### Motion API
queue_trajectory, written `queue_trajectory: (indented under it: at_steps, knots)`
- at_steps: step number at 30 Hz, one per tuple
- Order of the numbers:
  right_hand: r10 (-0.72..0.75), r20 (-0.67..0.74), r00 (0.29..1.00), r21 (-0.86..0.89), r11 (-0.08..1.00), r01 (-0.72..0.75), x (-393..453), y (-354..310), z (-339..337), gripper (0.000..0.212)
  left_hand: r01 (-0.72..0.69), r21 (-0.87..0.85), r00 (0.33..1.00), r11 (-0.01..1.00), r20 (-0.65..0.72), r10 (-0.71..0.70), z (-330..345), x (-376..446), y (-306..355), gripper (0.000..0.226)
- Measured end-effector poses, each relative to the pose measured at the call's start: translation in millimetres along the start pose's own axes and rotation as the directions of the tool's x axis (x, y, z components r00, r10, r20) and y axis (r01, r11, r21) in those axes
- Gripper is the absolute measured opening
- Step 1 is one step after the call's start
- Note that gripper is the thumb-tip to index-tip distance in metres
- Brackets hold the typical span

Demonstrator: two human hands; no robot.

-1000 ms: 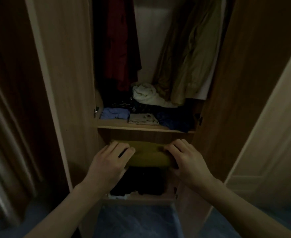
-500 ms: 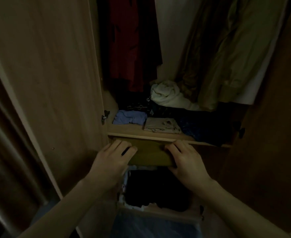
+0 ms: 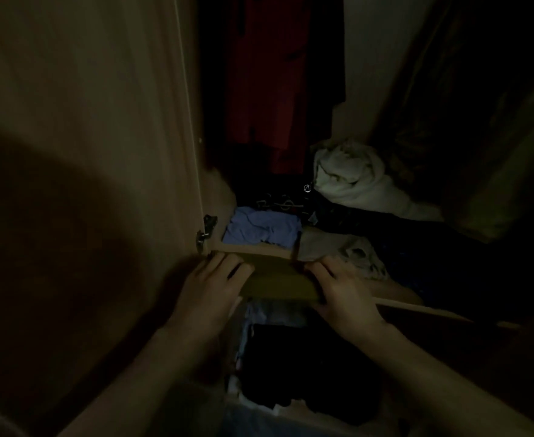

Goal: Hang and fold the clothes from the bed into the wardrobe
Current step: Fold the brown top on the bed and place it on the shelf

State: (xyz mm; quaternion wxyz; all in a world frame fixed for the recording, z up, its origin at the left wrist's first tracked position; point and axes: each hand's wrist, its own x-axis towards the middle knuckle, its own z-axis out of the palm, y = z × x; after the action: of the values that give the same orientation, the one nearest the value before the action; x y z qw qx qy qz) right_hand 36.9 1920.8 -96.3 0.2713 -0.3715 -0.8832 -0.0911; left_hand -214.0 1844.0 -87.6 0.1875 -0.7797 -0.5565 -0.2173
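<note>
- So right now I've got a folded olive-green garment (image 3: 276,279) held between both hands, dead centre of the frame, right at the front edge of the wardrobe shelf (image 3: 395,293).
- My left hand (image 3: 210,290) has its fingers curled over the garment's left end, and my right hand (image 3: 343,294) does the same on the right end. Both grip it, not just rest on it.
- I'd call this the putting-away step: folding looks done, the piece just needs a spot.
- On the shelf behind it sit a blue top (image 3: 262,227), a grey top (image 3: 338,250) and a white bundle (image 3: 354,181). A red garment (image 3: 267,83) hangs in the upper middle.
- It's really dark, so whether the piece already rests on the shelf or not, I can't tell.
- Next move probably needs a level push into a free gap, keeping the fold flat.
</note>
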Motion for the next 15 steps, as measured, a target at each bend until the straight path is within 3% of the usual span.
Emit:
queue_trajectory:
  at_steps: [7,11,15]
  knots:
    - [0.138,0.060,0.989,0.010,0.990,-0.139,55.5,27.7,53.1,0.060,0.081,-0.136,0.996,0.987,-0.011,-0.083,56.3,45.1,-50.2,0.049]
    - [0.120,0.044,0.992,-0.003,0.993,-0.120,74.2,42.2,80.4,0.062,0.096,-0.162,0.995,0.982,0.023,-0.093,82.1,58.8,-72.3,0.052]
    - [0.091,-0.014,0.996,-0.020,0.996,-0.091,93.4,63.8,111.6,0.049,0.128,-0.171,0.990,0.977,0.078,-0.116,112.5,75.4,-88.6,0.053]
